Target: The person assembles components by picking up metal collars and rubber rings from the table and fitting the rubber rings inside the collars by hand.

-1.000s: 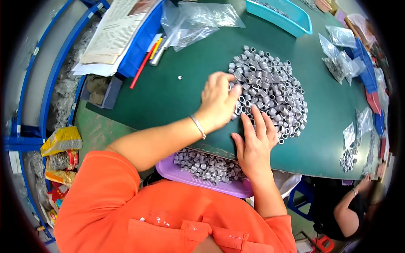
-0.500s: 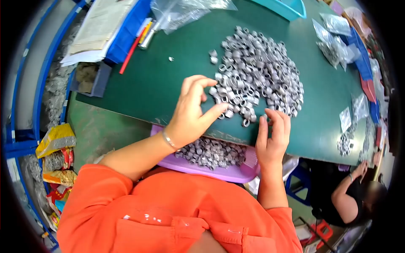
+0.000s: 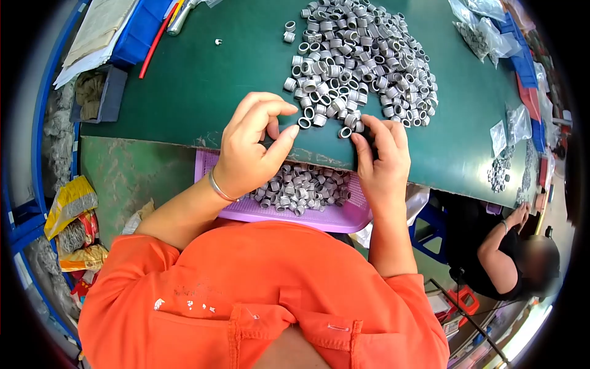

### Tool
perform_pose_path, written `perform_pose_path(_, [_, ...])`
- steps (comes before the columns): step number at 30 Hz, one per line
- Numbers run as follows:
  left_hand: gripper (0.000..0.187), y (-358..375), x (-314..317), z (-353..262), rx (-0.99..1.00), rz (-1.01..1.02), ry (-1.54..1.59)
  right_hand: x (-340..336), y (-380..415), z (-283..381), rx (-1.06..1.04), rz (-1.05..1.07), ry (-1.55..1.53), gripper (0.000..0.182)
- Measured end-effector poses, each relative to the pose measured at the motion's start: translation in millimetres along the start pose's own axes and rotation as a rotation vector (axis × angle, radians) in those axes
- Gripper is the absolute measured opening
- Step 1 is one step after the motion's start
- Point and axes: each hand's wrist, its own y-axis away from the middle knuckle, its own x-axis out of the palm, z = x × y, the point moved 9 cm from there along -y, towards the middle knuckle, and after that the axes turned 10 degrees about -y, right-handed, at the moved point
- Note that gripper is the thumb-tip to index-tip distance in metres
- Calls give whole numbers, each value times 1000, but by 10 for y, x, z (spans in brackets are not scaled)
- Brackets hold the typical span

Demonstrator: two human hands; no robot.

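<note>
A large heap of small grey metal rings (image 3: 362,55) lies on the green table, spreading toward its near edge. My left hand (image 3: 252,138), with a bracelet at the wrist, is at the heap's near left side. Its thumb and forefinger are apart, close to a loose ring (image 3: 305,122), and nothing shows between them. My right hand (image 3: 386,157) is at the near right of the heap. Its thumb and bent fingers are apart beside a ring (image 3: 345,132) near the table edge. Below the edge, a purple plastic basket (image 3: 359,212) contains many similar rings (image 3: 298,187).
On the green table (image 3: 184,92) lie a red pen (image 3: 157,46), a blue bin (image 3: 138,34) and papers. A grey box (image 3: 104,95) is at the left corner. Bagged parts (image 3: 476,37) lie far right. Another person (image 3: 498,252) sits at the right beside small parts.
The view has shifted, so the table and heap appear higher and nearer. Both hands remain at the heap's near edge. My left forefinger and thumb have come closer together.
</note>
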Motion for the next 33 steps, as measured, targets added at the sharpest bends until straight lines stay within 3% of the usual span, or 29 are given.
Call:
perform_pose_path(6, [19,13,-13,9,-5,-1,14,-74,84,7,-62,-49,-57,25])
perform_pose_path(8, [18,14,5,6,3,-1,23,-83,178,-251,251,-89,-282,25])
perform_pose_path(12, [16,21,18,-21,43,9,6,-39,235,-330,449,-116,-770,20])
perform_pose_path(16, [14,7,2,-47,50,3,-16,4,243,-325,495,-86,-1030,23])
perform_pose_path(26, [15,29,15,-42,81,3,1,30,281,-327,504,-93,-1145,24])
perform_pose_path(29, [13,24,8,-50,84,2,3,245,365,-347,696,11,-1639,22])
perform_pose_path(33, [13,25,8,-58,93,-2,20,293,393,-337,767,31,-1785,24])
